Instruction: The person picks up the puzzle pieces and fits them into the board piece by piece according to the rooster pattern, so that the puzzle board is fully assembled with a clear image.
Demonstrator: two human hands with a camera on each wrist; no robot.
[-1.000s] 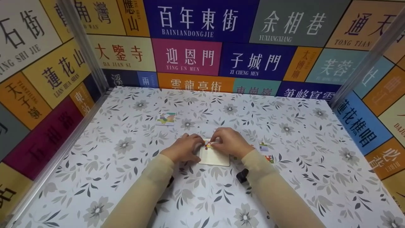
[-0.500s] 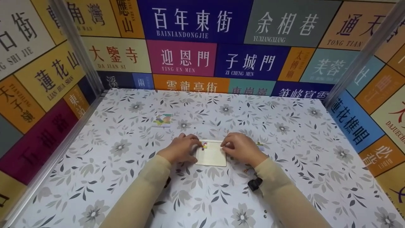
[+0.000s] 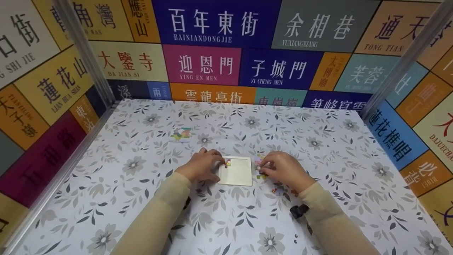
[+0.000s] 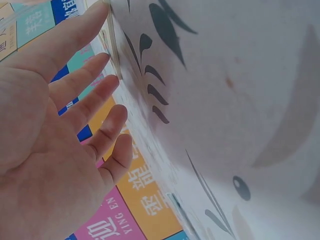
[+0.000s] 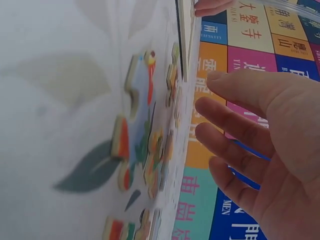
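Two hands work low over a flowered worktop [image 3: 141, 198].
Walls: coloured signboards enclose the worktop on three sides.
Puzzle tray [image 3: 236, 173]: pale and square, lying flat between the hands, with one small coloured piece [image 3: 228, 163] seated in its far left corner.
Left hand [image 3: 200, 168]: fingers loosely extended, resting against the tray's left edge, seemingly to steady it.
Right hand [image 3: 285, 170]: fingers relaxed and spread, hovering at the loose pieces [image 5: 137, 135] just right of the tray, gripping none.
Card [image 3: 180, 134]: small picture card, well apart.

Floral tablecloth [image 3: 141, 198], sign-covered walls [image 3: 205, 63]
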